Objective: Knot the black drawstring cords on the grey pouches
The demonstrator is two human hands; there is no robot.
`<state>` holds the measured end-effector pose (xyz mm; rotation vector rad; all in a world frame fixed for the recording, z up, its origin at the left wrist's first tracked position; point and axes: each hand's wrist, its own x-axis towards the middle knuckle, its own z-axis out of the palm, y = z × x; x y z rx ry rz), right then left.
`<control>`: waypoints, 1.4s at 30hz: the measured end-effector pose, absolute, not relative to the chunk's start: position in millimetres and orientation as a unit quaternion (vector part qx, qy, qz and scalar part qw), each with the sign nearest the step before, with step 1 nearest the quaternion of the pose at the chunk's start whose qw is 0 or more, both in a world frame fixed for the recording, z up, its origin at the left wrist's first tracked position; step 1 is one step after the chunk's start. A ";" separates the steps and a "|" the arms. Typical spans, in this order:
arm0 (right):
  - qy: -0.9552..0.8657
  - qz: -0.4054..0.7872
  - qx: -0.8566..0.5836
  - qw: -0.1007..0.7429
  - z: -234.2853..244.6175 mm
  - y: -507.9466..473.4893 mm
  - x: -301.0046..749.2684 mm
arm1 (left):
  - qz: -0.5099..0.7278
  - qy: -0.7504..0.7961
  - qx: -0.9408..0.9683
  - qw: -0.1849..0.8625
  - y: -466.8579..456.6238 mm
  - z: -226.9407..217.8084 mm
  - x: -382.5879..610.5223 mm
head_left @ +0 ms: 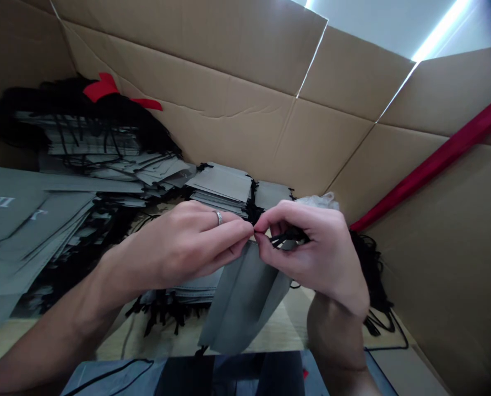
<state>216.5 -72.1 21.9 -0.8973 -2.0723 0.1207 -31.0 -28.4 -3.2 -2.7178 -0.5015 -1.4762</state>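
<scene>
A grey drawstring pouch [241, 302] hangs tilted below my two hands, its upper edge at the fingertips. My right hand [317, 242] is closed, pinching a black cord [284, 238] with thumb and forefinger. Part of that cord runs through the curled fingers. My left hand [183, 245], with a ring on one finger, is also closed in a pinch. Its fingertips meet the right fingertips at the pouch's top edge, and what they grip there is too small to make out.
Larger grey bags with white print [18, 220] are piled at left. Behind them lies a heap of black-corded pouches [92, 137] with red strips. Stacked pouches [221, 184] stand ahead, against cardboard walls [229, 71]. Black cords [371, 275] and a red strip [431, 165] are at right.
</scene>
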 end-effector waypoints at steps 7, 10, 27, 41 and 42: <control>-0.823 0.103 -0.363 0.424 26.1 -74.0 216.8 | -0.492 -0.127 -0.861 0.016 -26.5 1.6 -29.0; -0.809 0.145 -0.359 0.442 26.3 -72.6 217.3 | -0.516 -0.089 -0.844 -0.113 -20.1 4.1 -23.6; -0.771 0.210 -0.399 0.450 28.4 -69.2 215.8 | -0.485 -0.116 -0.859 0.121 -23.4 0.2 -26.2; -0.816 0.029 -0.333 0.471 19.5 -73.4 211.2 | -0.542 -0.099 -0.831 0.079 -24.6 1.4 -22.1; -0.812 0.040 -0.329 0.481 19.1 -73.0 210.6 | -0.554 -0.095 -0.825 0.059 -23.7 1.8 -21.2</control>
